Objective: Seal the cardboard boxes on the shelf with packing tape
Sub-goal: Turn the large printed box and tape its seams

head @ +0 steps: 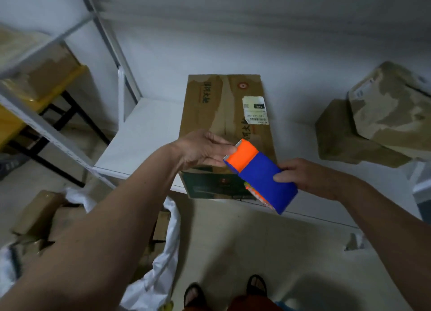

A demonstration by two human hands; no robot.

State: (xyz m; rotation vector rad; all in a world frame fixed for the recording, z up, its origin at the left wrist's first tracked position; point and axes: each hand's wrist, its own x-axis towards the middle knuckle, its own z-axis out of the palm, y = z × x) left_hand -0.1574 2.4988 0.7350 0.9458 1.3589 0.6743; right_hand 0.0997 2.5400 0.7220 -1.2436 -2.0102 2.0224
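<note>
Evidently, the tape dispenser (261, 176) was gripped by the right hand (303, 177) over the cardboard box (225, 128) at the shelf's (140, 147) front edge, while the left hand's (200, 149) fingers pinched its orange end, probably to draw tape.

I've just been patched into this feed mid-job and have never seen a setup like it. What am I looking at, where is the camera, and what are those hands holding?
There is no machine: a person works bare-handed, and the single camera sits on their head, looking forward and down. The right hand grips the blue body of a tape dispenser. The left hand reaches to its orange, toothed end; whether it pinches tape there I cannot tell. Beneath them a cardboard box with a white label lies on a white shelf. Two more boxes sit to the right.
</note>
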